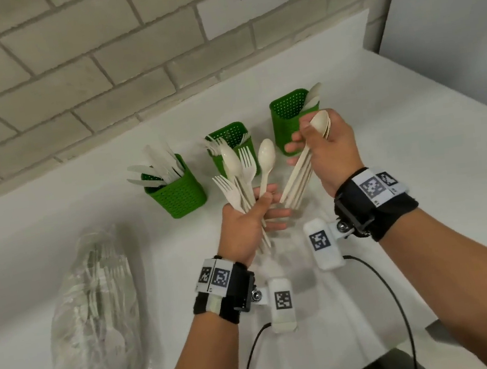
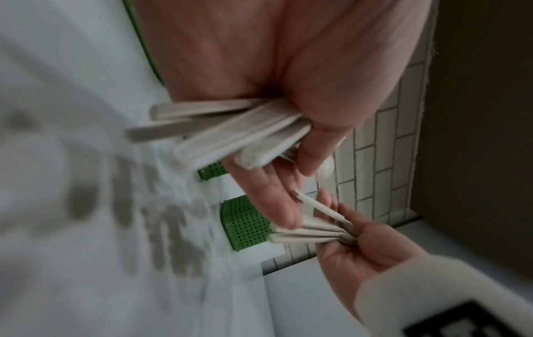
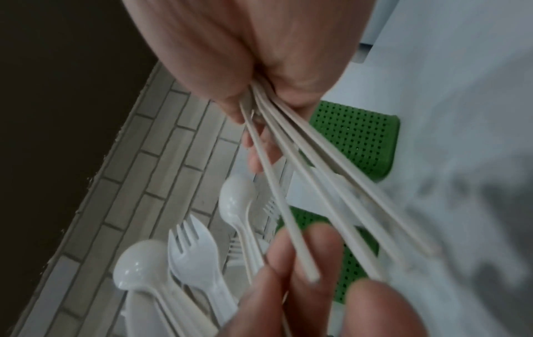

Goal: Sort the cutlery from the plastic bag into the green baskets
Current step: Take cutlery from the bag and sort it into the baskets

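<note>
My left hand [image 1: 249, 217] grips a fanned bunch of cream plastic forks and spoons [image 1: 241, 169] above the white table. My right hand [image 1: 324, 149] holds a stack of spoons [image 1: 300, 177], bowls up by the thumb, handles slanting down toward the left hand. Three green baskets stand behind: the left basket [image 1: 180, 197] holds knives, the middle basket [image 1: 232, 142] forks, the right basket [image 1: 289, 116] spoons. The clear plastic bag [image 1: 96, 321] with more cutlery lies at the lower left. The spoon handles [image 3: 317, 182] and the left hand's handles [image 2: 230, 132] show in the wrist views.
A grey brick wall [image 1: 96, 64] runs behind the baskets. The white table [image 1: 416, 146] ends at the right, with a dark object [image 1: 381, 367] at the near edge. Black cables [image 1: 385, 283] trail from both wrist bands.
</note>
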